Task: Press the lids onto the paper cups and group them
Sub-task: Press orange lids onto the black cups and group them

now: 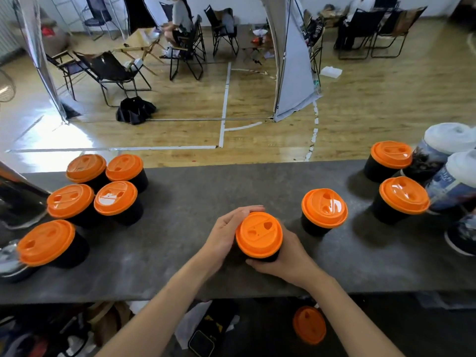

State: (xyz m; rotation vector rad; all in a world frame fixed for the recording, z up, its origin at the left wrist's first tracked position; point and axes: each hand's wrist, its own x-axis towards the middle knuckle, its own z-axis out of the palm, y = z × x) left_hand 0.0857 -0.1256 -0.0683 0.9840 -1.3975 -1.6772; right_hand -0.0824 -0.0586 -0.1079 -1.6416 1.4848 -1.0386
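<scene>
A black paper cup with an orange lid (258, 234) stands at the middle of the grey counter (195, 197). My left hand (226, 231) wraps round its left and far side. My right hand (283, 256) grips its near right side. Several lidded black cups stand grouped at the left, among them one (116, 198) and the nearest (46, 242). Three more lidded cups stand apart at the right: one (324, 208), one (403, 195), one at the back (391, 154).
Stacks of patterned cups with white tops (448, 148) lie at the counter's right end. A shiny metal object (18, 199) sits at the left edge. A loose orange lid (309, 325) lies below the counter's front edge among clutter. Folding chairs and a seated person are beyond.
</scene>
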